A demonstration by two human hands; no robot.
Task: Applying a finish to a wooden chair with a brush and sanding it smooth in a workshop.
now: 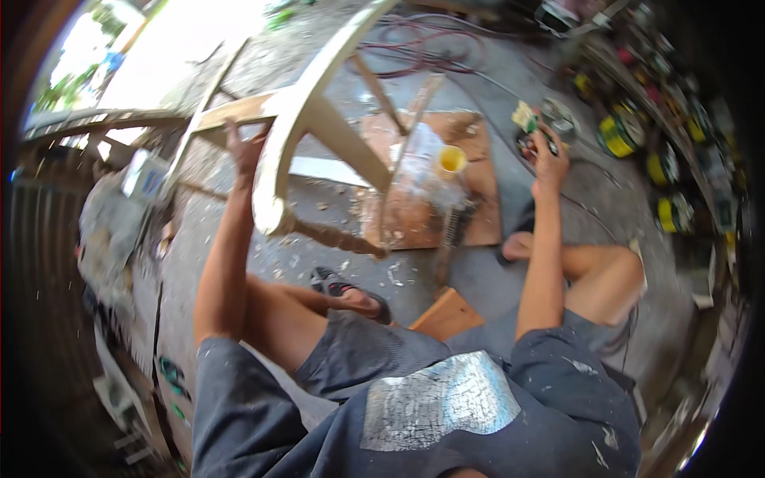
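A wooden chair frame (307,99), with a pale cream curved piece and bare wooden rails, stands tilted in front of me to the left. My left hand (245,151) grips it by a rail, thumb and fingers around the wood. Out to the right, my right hand (549,166) is closed around a paintbrush (526,118) with pale bristles and a green part, raised away from the chair. Something small and dark beside those fingers is too blurred to name. Between my hands, a yellow cup (452,162) stands on a brown board (482,211) with clear plastic around it.
A wooden-handled brush (454,231) lies across the board's near edge. Wood shavings and scraps litter the floor around the chair. Hoses (422,44) coil at the back. Several yellow-and-black cans (620,134) line the right side. A plastic bag (115,227) sits at left.
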